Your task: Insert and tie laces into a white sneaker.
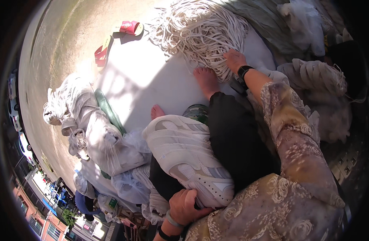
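Across my lap lies a white and grey sneaker upper (pixel 184 148) with a row of eyelets, not laced. Its toe points away to the left, and layered edges suggest others stacked with it. My left hand (pixel 186 207) is closed around its heel end, with the thumb at the ankle opening. Out to the far right, my right hand (pixel 235 60) reaches into a big tangled heap of off-white shoelaces (pixel 200 30). Its fingers are closed at the edge of the heap, pinching laces; exactly how many is hidden.
White sheeting (pixel 156 76) lies under the laces and my bare feet. Bundled uppers (pixel 108 140) are piled at left, and more strung uppers (pixel 313 78) at right. A red-and-yellow roll (pixel 130 28) sits at the back. A green tin (pixel 197 113) stands between my legs.
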Demonstrator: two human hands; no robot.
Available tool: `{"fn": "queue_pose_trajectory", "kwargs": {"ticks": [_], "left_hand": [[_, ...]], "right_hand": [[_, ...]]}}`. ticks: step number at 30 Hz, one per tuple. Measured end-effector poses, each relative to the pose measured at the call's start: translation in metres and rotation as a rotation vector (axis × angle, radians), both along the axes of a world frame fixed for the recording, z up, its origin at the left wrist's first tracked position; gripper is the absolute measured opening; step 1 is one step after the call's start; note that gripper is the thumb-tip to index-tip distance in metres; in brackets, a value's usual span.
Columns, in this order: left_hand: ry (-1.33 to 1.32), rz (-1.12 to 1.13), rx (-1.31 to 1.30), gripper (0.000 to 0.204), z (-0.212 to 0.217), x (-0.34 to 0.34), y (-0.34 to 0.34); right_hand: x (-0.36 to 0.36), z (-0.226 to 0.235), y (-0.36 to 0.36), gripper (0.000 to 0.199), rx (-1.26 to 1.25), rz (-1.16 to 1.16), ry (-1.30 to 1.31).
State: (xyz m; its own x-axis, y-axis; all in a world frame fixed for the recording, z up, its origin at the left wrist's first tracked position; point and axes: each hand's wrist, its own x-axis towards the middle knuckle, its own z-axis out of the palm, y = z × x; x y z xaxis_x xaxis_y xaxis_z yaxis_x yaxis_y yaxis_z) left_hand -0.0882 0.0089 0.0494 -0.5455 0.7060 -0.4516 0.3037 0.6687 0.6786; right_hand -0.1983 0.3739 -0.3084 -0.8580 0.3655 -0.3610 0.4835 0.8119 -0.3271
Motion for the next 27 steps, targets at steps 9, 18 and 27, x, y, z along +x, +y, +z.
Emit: {"fn": "queue_pose_trajectory", "kwargs": {"ticks": [9, 18, 27], "left_hand": [[0.129, 0.054, -0.016, 0.074, 0.001, 0.016, 0.006], [0.416, 0.186, 0.147, 0.078, -0.011, 0.042, 0.000], [0.788, -0.074, 0.284, 0.084, 0.019, 0.058, 0.007]], "right_hand": [[0.016, 0.046, 0.006, 0.018, -0.131, 0.135, -0.074], [0.049, 0.175, 0.017, 0.018, -0.467, 0.137, 0.067], [0.081, 0.424, -0.002, 0.020, -1.014, 0.128, 0.536]]}}
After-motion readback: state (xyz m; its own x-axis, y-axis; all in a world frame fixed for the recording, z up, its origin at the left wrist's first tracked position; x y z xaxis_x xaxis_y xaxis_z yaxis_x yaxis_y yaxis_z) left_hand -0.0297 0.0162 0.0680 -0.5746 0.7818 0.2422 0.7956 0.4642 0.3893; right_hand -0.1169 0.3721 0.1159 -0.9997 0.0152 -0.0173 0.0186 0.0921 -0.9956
